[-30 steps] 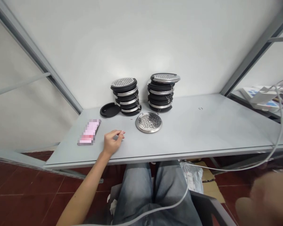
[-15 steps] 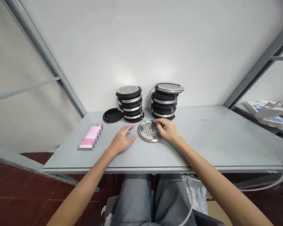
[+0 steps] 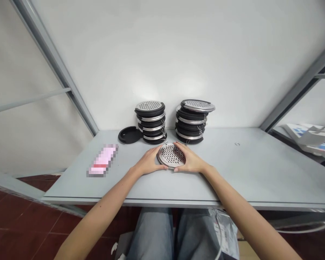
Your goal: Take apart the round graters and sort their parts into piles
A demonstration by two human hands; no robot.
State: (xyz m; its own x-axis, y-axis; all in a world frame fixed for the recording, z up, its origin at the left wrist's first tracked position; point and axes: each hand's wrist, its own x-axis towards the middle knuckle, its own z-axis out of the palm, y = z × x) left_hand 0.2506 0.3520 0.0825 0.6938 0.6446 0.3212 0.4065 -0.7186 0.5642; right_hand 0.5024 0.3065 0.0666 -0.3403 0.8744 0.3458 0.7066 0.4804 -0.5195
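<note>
A round perforated metal disc (image 3: 171,154) with a raised rim lies flat on the grey table, near its middle. My left hand (image 3: 149,161) is curved around the disc's left edge, thumb at the front rim. On the opposite side my right hand (image 3: 191,159) wraps the right edge, its thumb also at the front. Both hands grip the disc between them. Just behind it stand two stacks of similar metal discs in black holders, a left stack (image 3: 151,122) and a right stack (image 3: 191,124). An unfilled black round holder (image 3: 130,134) lies beside the left stack.
A pixelated pink object (image 3: 103,160) lies on the left of the table (image 3: 249,173). A small metal ring (image 3: 237,144) rests to the right. Papers and boxes (image 3: 311,139) sit beyond the right frame post. A white wall rises behind the stacks.
My left hand has moved right onto the disc's left edge. My right hand has shifted from the top of the disc to its right rim. The view has tilted slightly.
</note>
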